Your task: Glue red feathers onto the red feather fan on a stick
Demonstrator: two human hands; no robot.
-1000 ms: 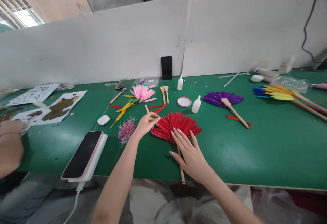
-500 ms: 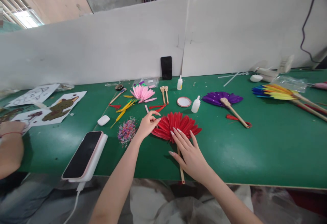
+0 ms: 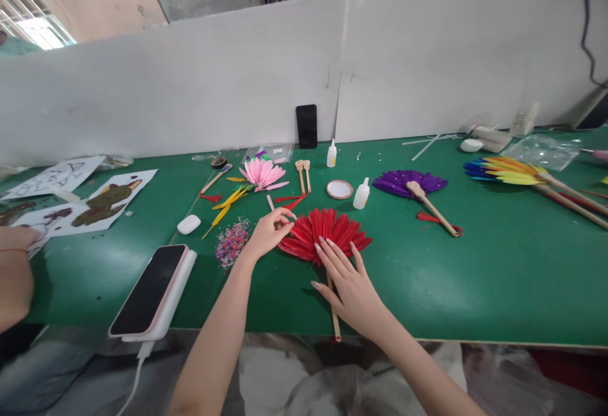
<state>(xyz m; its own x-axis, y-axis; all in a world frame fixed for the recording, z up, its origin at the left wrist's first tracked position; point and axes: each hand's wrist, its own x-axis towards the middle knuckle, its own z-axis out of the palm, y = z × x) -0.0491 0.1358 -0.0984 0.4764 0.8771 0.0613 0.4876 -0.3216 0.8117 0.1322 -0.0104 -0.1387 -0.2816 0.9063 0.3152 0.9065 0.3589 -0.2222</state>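
A red feather fan lies on the green table, its wooden handle pointing toward me. My right hand rests flat over the lower feathers and the top of the handle, fingers stretched and slightly spread. At the fan's left edge, my left hand is closed, thumb and index finger bent toward each other near the feathers. A thin pale pink stick pokes out above this hand; its lower part is hidden by the fingers. Close to the left wrist lies a pile of small coloured gems.
Behind the fan stand two glue bottles and a small white dish. Pink feathers lie to the left, a purple fan to the right. A phone on a charger is near the front edge; another person's arm is far left.
The whole view has shifted slightly, so things appear a little further left. Both hands keep almost the same places on and beside the red fan.
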